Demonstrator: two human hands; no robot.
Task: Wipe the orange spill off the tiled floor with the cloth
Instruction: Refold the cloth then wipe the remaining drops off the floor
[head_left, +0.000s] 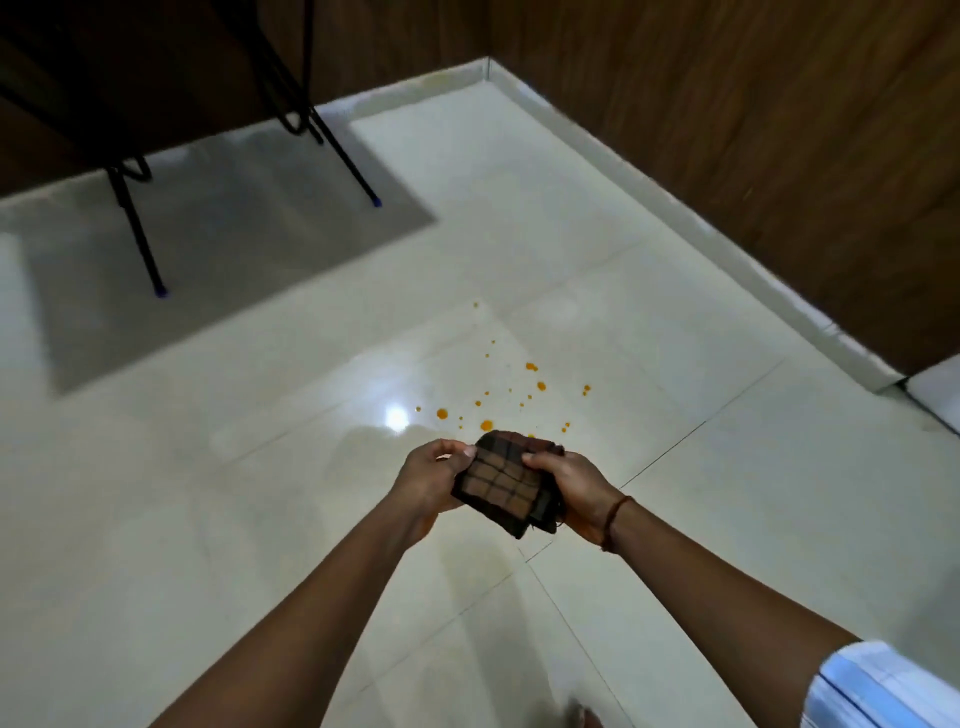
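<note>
A folded brown checked cloth is held in the air between both hands, well above the floor. My left hand grips its left edge, thumb on top. Its right edge is gripped by my right hand, which wears a thin thread band at the wrist. The orange spill is a scatter of several small drops on the glossy white tiled floor, just beyond the cloth; a few drops sit right at the cloth's far edge.
A dark table stands at the back left on thin black metal legs with blue feet. Brown wood-panelled walls with a pale skirting board meet in a corner at the back. A lamp's glare shines left of the spill.
</note>
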